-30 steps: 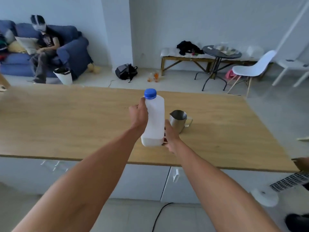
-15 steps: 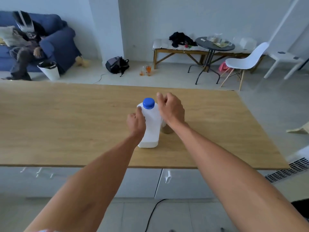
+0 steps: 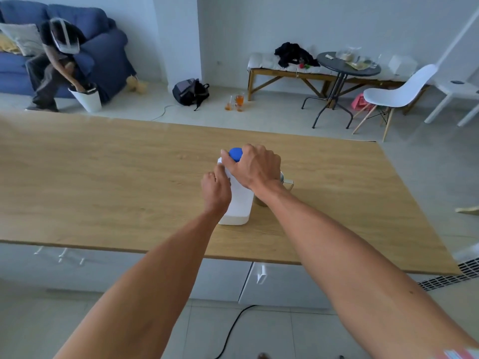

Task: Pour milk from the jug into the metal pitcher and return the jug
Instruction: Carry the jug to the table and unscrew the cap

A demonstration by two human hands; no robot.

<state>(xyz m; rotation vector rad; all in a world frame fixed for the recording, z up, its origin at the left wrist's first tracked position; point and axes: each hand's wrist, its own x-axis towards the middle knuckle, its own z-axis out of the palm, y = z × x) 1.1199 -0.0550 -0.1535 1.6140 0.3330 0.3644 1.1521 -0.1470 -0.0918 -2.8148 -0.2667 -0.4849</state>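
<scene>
1. Jug (image 3: 237, 203): one, white plastic, upright at table (image 3: 103, 177) centre. Probably weighty with milk, walls smooth and slightly yielding; grip mid-body.
2. Left hand (image 3: 216, 189): curled round jug's 9 o'clock side.
3. Right hand (image 3: 255, 165): fingers closed on blue cap (image 3: 235, 153).
4. Metal pitcher (image 3: 283, 178): one, rigid, at jug's 3 o'clock, mostly hidden.

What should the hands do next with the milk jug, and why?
Probably twist the blue cap off. The right hand already grips it, the left hand steadies the jug upright on the table, and nothing can pour while it is capped.
</scene>
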